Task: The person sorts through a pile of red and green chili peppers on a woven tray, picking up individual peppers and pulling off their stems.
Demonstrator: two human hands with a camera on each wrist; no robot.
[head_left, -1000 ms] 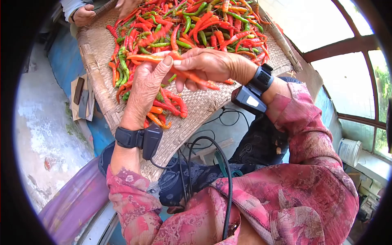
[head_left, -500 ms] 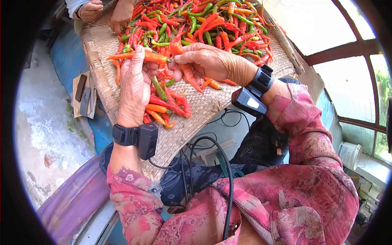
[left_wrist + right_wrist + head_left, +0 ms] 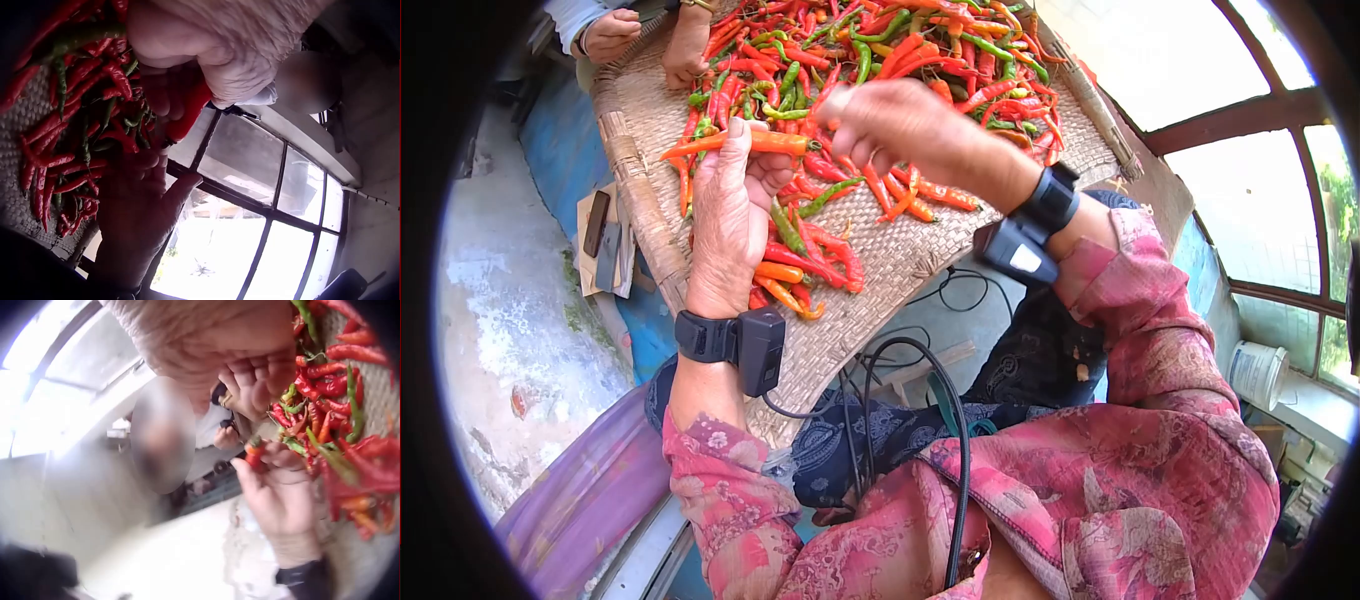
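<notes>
In the head view my left hand (image 3: pixel 728 225) holds an orange-red chili pepper (image 3: pixel 775 141) pinched under the thumb, its green stem end pointing right. The same chili (image 3: pixel 190 115) shows below the left palm in the left wrist view. My right hand (image 3: pixel 920 130), motion-blurred, hovers over the front of the chili heap (image 3: pixel 800 50). Its fingers are loosely bent with nothing between them, as the right wrist view of this hand (image 3: pixel 219 347) also shows. Under the hands lie a small pile of red and orange chilies (image 3: pixel 830 255) and a few loose chilies (image 3: pixel 925 195).
A woven mat (image 3: pixel 880 265) with a rolled edge (image 3: pixel 640 180) carries the chilies. Another person's hands (image 3: pixel 687 50) are at its far left corner. A black cable (image 3: pixel 960 470) runs up from my lap. Windows (image 3: pixel 1240 190) stand on the right, a white bucket (image 3: pixel 1256 372) below them.
The right hand held a red chili beside the left hand; now it has let go and moved up. The left hand has shifted left, keeping the orange-red chili. The other person's hand reached onto the mat.
</notes>
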